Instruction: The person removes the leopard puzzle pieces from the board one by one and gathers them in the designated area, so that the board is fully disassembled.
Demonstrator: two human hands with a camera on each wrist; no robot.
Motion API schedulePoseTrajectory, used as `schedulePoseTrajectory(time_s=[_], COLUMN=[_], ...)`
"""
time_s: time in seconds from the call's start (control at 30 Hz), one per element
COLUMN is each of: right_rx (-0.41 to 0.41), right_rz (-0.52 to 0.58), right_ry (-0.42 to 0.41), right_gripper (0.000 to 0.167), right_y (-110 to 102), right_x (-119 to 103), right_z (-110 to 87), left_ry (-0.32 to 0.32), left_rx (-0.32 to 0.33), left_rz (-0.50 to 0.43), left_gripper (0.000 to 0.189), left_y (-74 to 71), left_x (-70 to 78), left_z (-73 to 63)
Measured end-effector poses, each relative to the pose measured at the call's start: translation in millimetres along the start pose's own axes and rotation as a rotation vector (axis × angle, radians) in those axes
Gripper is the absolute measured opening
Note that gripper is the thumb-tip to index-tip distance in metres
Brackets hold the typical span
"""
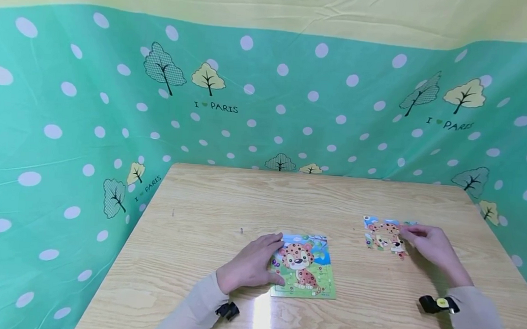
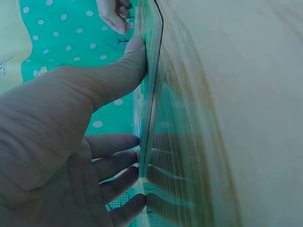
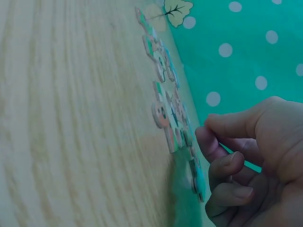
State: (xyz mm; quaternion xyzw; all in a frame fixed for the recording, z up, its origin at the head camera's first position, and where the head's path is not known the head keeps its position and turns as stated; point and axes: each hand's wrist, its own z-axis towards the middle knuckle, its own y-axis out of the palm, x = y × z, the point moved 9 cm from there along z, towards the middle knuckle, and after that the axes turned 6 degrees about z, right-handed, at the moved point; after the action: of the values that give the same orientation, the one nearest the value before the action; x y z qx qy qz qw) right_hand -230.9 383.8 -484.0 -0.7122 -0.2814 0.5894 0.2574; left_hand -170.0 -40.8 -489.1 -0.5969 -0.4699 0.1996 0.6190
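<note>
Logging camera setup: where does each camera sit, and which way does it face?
Head: worn on the head, facing forward and down at the table, leopard board and puzzle pieces; left hand, right hand and sleeves show.
Left wrist: on that wrist, facing the leopard board's edge; left hand up close, right hand beyond.
Right wrist: on that wrist, facing the puzzle pieces; only the right hand shows.
Head and right wrist share the puzzle pieces and right hand.
</note>
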Motion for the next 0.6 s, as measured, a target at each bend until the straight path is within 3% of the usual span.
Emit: schedulePoseTrajectory(time_s=[0.27,0.6], right_rx=[0.015,0.010], right_rz=[0.013,0.033], right_ry=[-0.056,-0.191], right_gripper=[0.056,0.040], right_y=[4.6,30.4], right_x=[-21.5,-64.5], right_z=[-4.0,-10.8], left_ry=[-0.006,-0.005], left_rx=[-0.004,0.001], left_rz=[-0.009,-0.011], left_gripper=[0.104,0.105], left_y=[2.0,2.3], left_x=[-1.8,-1.8], left_z=[-0.2,0.5])
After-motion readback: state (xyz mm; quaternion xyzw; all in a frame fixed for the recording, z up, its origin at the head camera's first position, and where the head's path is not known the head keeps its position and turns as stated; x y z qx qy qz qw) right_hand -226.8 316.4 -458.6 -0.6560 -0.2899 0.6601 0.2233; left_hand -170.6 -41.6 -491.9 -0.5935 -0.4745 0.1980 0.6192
